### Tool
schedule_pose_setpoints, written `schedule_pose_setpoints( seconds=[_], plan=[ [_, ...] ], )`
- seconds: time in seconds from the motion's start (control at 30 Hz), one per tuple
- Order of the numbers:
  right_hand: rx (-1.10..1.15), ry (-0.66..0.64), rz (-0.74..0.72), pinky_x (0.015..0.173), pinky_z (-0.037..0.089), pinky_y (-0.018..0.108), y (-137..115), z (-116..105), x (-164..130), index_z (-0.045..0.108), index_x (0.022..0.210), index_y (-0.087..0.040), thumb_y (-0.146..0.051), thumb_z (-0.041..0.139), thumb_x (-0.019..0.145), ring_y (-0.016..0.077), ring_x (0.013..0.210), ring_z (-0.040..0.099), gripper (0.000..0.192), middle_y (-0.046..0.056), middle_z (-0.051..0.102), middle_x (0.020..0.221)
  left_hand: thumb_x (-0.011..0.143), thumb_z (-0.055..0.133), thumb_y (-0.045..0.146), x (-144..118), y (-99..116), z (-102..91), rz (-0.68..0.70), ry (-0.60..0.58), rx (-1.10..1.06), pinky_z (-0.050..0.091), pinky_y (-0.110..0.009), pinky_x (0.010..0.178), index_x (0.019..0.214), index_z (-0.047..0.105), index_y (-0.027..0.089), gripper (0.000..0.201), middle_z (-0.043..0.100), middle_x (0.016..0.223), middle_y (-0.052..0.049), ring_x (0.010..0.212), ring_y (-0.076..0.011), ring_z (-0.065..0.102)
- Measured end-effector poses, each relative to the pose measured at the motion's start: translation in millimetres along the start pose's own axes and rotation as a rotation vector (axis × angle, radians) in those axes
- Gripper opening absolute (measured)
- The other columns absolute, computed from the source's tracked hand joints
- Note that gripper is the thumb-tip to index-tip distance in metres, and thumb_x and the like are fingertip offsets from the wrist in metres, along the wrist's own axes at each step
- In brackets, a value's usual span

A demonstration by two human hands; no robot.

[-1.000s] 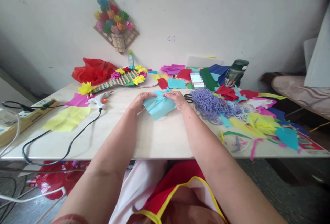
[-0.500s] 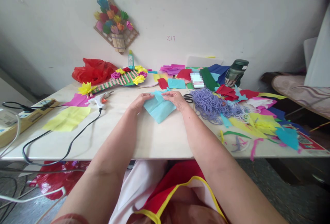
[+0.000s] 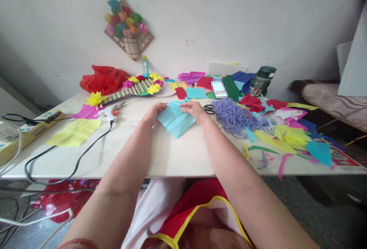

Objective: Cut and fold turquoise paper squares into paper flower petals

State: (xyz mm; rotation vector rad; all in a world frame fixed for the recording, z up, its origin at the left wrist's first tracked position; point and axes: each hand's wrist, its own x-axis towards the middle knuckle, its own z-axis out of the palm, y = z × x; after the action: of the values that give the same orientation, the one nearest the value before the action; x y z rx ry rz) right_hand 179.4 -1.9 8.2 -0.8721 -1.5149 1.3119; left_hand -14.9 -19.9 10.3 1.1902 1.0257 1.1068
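A creased light-blue sheet of crepe paper (image 3: pixel 176 123) is held over the middle of the table, one corner pointing toward me. My left hand (image 3: pixel 156 112) grips its left edge, fingers closed and partly hidden. On the upper right edge, my right hand (image 3: pixel 193 110) pinches the paper between thumb and fingers. Black-handled scissors (image 3: pixel 209 109) lie just right of my right hand, beside a heap of purple yarn (image 3: pixel 235 117). Left of my left hand rests a white glue gun (image 3: pixel 109 112) with an orange part.
A yellow paper sheet (image 3: pixel 75 131) and a power strip (image 3: pixel 28 134) lie at left, with a black cord looping near the front edge. Behind are a flower-decorated guitar-shaped craft (image 3: pixel 134 88) and a red plastic bag (image 3: pixel 103 79). Coloured paper scraps (image 3: pixel 292 136) and a dark bottle (image 3: pixel 263 81) occupy the right.
My left hand has shifted slightly left along the blue paper's edge, and the paper looks a little more spread out. My right hand stays nearly in place.
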Motion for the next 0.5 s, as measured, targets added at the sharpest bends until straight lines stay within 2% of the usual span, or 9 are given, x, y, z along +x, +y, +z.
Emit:
schedule_pose_setpoints(
  seconds=[0.13, 0.3, 0.5],
  plan=[
    [0.018, -0.062, 0.028, 0.072, 0.041, 0.032, -0.8, 1.1, -1.4, 0.070, 0.078, -0.017, -0.024, 0.070, 0.054, 0.0124, 0.062, 0.054, 0.024, -0.001, 0.064, 0.065, 0.067, 0.056, 0.053, -0.9, 0.4, 0.6, -0.088, -0.041, 0.002, 0.038, -0.027, 0.047, 0.069, 0.066, 0.012, 0.043, 0.057, 0.049, -0.006, 0.048, -0.0164, 0.054],
    [-0.028, -0.136, 0.014, 0.075, 0.041, 0.033, -3.6, 2.6, -3.4, 0.070, 0.079, -0.017, -0.021, 0.070, 0.055, 0.0111, 0.061, 0.051, 0.024, -0.002, 0.059, 0.060, 0.058, 0.071, 0.038, -3.0, -2.4, 5.0, -0.055, -0.093, 0.040, 0.039, -0.025, 0.050, 0.062, 0.063, 0.012, 0.027, 0.058, 0.051, -0.003, 0.048, -0.0131, 0.052],
    [-0.065, -0.205, 0.013, 0.068, 0.039, 0.030, -4.7, 3.1, -4.5, 0.069, 0.083, -0.015, -0.024, 0.070, 0.054, 0.0079, 0.052, 0.042, 0.030, -0.007, 0.046, 0.050, 0.057, 0.074, 0.031, -7.5, -0.8, 8.1, -0.084, -0.162, 0.158, 0.029, -0.023, 0.043, 0.056, 0.059, 0.013, 0.023, 0.052, 0.048, 0.001, 0.042, -0.0083, 0.042]
  ],
)
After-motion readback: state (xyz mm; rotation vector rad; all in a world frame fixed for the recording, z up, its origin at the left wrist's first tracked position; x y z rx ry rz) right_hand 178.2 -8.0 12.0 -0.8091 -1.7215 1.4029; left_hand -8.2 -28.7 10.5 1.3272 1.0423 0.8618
